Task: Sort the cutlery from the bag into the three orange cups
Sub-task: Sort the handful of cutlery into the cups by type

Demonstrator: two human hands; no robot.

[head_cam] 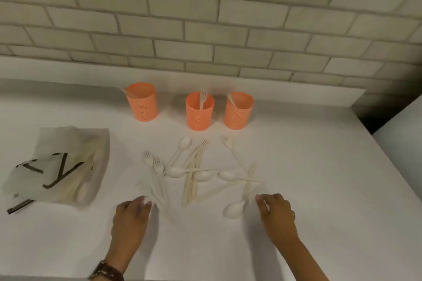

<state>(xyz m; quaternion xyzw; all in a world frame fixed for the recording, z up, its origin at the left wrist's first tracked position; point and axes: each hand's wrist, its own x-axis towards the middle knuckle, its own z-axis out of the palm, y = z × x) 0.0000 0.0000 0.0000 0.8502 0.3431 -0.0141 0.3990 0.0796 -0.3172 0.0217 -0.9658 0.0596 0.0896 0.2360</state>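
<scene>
Three orange perforated cups stand in a row near the wall: the left cup [141, 102] holds a pale utensil leaning left, the middle cup [199, 112] a fork, the right cup [238, 110] what looks like a knife. Several cream forks, spoons and knives lie in a loose pile [196, 173] on the white counter. My left hand [131, 219] rests palm down at the pile's left front, fingertips by fork handles. My right hand [276, 212] hovers at the right front, fingertips beside a spoon [235, 209]. Neither hand holds anything. The translucent bag [61, 164] lies at the left with cutlery inside.
The white counter [319, 189] ends at a brick wall [205, 18] behind the cups and drops off at the right edge, where a dark gap [374, 118] shows. A watch sits on my left wrist [106, 270].
</scene>
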